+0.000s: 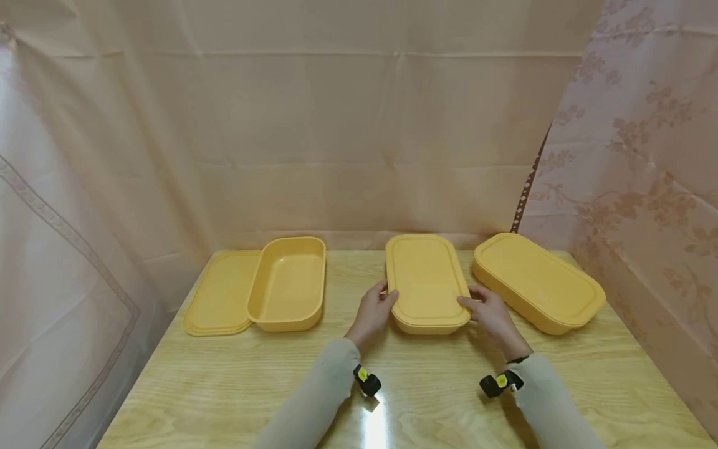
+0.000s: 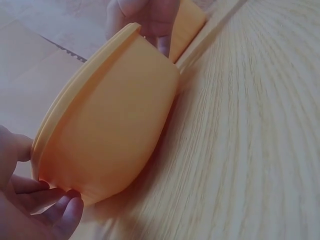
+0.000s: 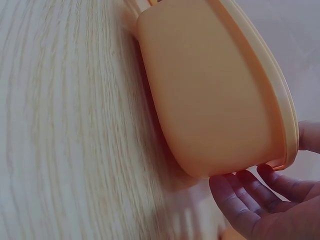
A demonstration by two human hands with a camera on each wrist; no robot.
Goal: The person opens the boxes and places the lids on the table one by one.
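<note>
A yellow lidded food container [image 1: 427, 280] is held between both hands at its near half, its lid seated on the rim. My left hand [image 1: 373, 313] grips the left side, thumb on the lid's edge and fingers against the wall below. On the opposite side my right hand [image 1: 495, 318] holds it the same way. In the left wrist view the container's wall [image 2: 112, 120] rises to the lid's lip, with the left fingers [image 2: 42, 200] curled under that lip. The right wrist view shows the right fingertips [image 3: 237, 192] touching the side wall.
An open yellow container [image 1: 288, 284] stands at the left, slightly overlapping a flat yellow lid [image 1: 224, 293]. To the right, another lidded yellow container [image 1: 538, 280] sits at an angle. A beige curtain [image 1: 359, 137] hangs behind the wooden table [image 1: 426, 399].
</note>
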